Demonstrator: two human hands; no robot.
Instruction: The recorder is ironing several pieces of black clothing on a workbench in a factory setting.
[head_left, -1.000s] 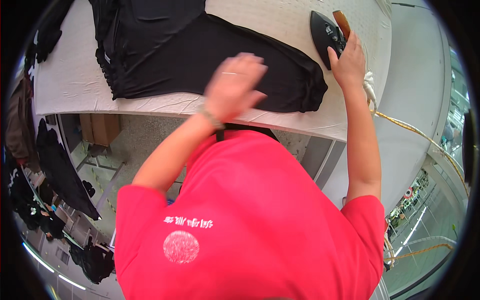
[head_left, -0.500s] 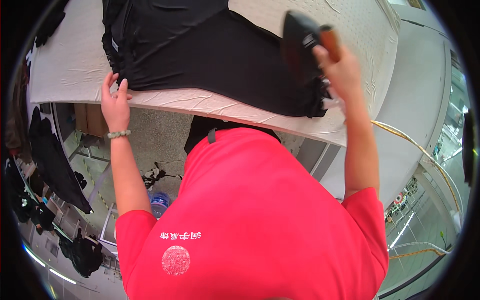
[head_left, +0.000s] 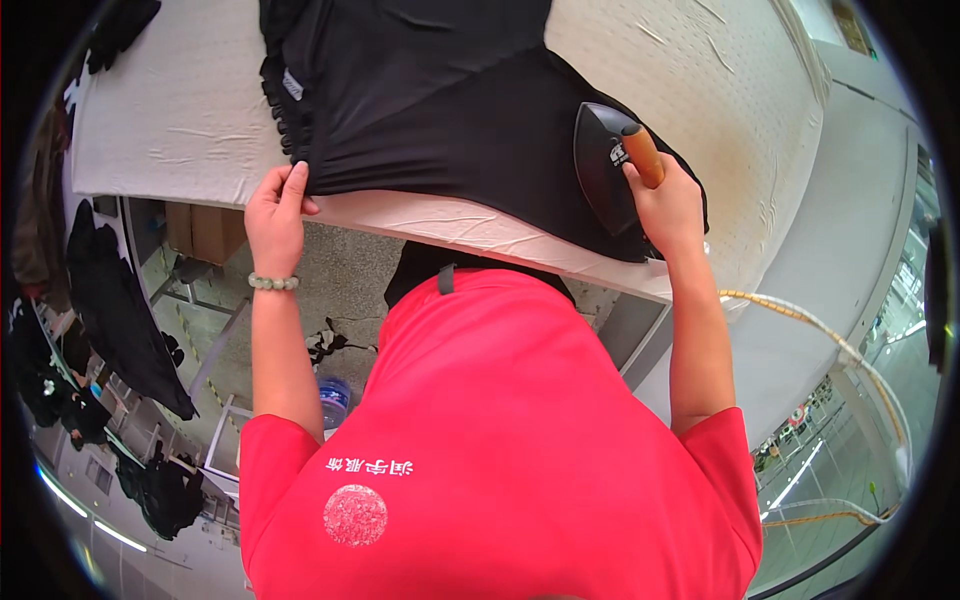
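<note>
Black trousers [head_left: 440,130] lie across a padded, cream-covered ironing table [head_left: 180,130], their gathered waist edge at the left with a small pale label. My left hand [head_left: 277,215] pinches the near corner of that gathered edge at the table's front. In my right hand [head_left: 670,205] is the wooden handle of a dark iron [head_left: 603,165]. The iron's plate rests on the fabric near its right end, pointing away and left. My right fingers wrap round the handle and partly hide it.
A cardboard box [head_left: 205,232] and a water bottle [head_left: 333,400] stand below the table at the left. Dark garments [head_left: 125,310] hang at the far left. A yellow-and-white hose [head_left: 800,312] curves along the right side, beside a grey panel [head_left: 850,190].
The iron has come down from above the right end onto the fabric. My left hand has closed on the garment's corner. The trousers appear further right in view.
</note>
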